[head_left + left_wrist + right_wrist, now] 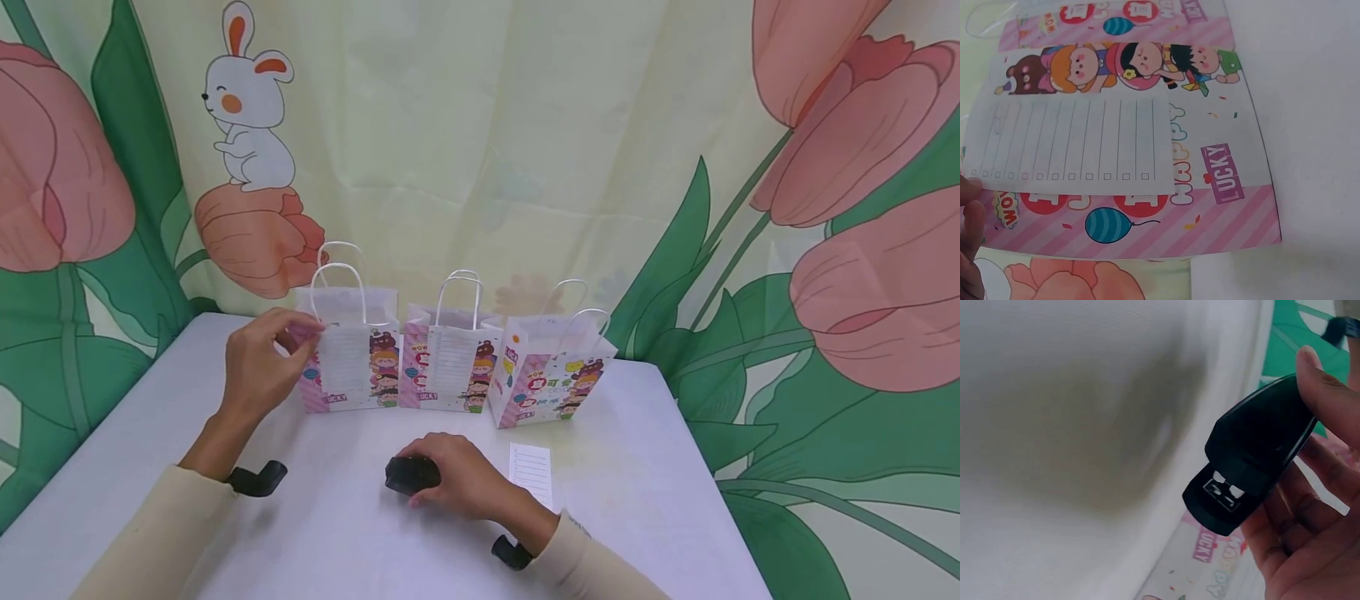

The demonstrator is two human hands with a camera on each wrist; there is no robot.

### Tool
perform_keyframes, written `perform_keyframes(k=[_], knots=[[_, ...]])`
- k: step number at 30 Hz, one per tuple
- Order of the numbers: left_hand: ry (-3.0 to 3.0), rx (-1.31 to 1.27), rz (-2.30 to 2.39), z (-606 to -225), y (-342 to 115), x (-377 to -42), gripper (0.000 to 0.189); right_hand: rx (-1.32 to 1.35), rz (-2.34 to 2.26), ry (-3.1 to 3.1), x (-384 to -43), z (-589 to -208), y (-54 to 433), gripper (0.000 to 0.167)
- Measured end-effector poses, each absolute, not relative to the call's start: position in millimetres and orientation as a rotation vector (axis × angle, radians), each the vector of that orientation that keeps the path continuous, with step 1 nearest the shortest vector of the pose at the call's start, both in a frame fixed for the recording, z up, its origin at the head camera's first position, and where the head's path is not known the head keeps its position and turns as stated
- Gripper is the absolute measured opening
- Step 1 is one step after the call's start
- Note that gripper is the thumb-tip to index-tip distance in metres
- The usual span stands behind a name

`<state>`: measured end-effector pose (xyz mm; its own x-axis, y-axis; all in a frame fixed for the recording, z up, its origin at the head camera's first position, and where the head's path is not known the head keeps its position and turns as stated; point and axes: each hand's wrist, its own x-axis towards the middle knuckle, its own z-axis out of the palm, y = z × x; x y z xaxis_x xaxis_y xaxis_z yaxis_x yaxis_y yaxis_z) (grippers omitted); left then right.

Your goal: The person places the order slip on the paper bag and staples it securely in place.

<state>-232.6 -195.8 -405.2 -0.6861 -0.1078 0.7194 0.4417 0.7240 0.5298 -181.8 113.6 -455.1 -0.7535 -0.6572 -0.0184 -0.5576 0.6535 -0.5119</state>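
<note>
My left hand point(262, 358) pinches the upper left edge of the left paper gift bag point(385, 358), where a lined checklist slip point(345, 367) lies flat against its front. In the left wrist view, the thumb and finger are at the corner of that checklist slip point(1072, 147), over the bag's cartoon print. My right hand point(468, 483) grips a small black stapler point(412, 475) above the table, in front of the bags. The right wrist view shows the stapler point(1260, 431) between thumb and fingers, its nose pointing away from the palm.
To the right stand a middle gift bag point(483, 375) with a similar slip point(452, 358) on its front and a right gift bag point(555, 383), turned at an angle. Another lined slip point(531, 471) lies on the white table point(630, 517) beside my right wrist. A printed curtain point(525, 167) hangs behind.
</note>
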Motion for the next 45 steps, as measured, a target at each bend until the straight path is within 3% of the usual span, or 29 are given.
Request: perform_keyframes(k=[45], knots=[[-2.034,-0.184,-0.911,-383,-183,-222,0.019,-0.930,-0.569,2.685,-168,-475,118,0.064]])
